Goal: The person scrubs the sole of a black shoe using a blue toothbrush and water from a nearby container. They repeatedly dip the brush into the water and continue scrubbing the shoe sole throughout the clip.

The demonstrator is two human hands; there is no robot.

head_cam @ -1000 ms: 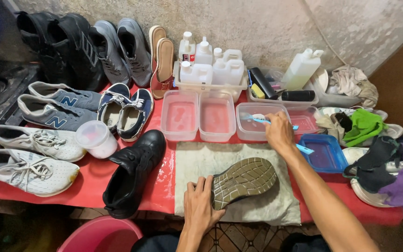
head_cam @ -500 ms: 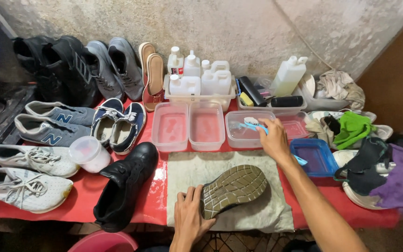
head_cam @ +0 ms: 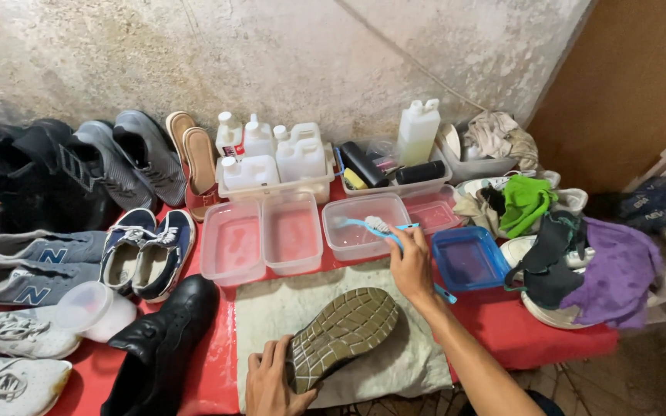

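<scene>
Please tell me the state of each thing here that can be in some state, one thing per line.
Shoe: sole up on the towel, steadied by the left hand.
Brush: held by the right hand over a tub.
Clear tubs: open, lidless.
Blue container: open.
White bottles: upright, capped.

Ridged rubber sole point(head_cam: 342, 333), clear plastic tubs point(head_cam: 362, 225)

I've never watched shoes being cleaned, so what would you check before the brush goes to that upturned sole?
1. Grey shoe with ridged tan sole turned sole up on the towel: ok.
2. Left hand steadying its heel end: ok.
3. Right hand gripping the light blue plastic brush: ok.
4. Bristles wet: cannot tell.
5. Grey towel spread under the shoe: ok.
6. Brush over the clear plastic tub: ok.
</scene>
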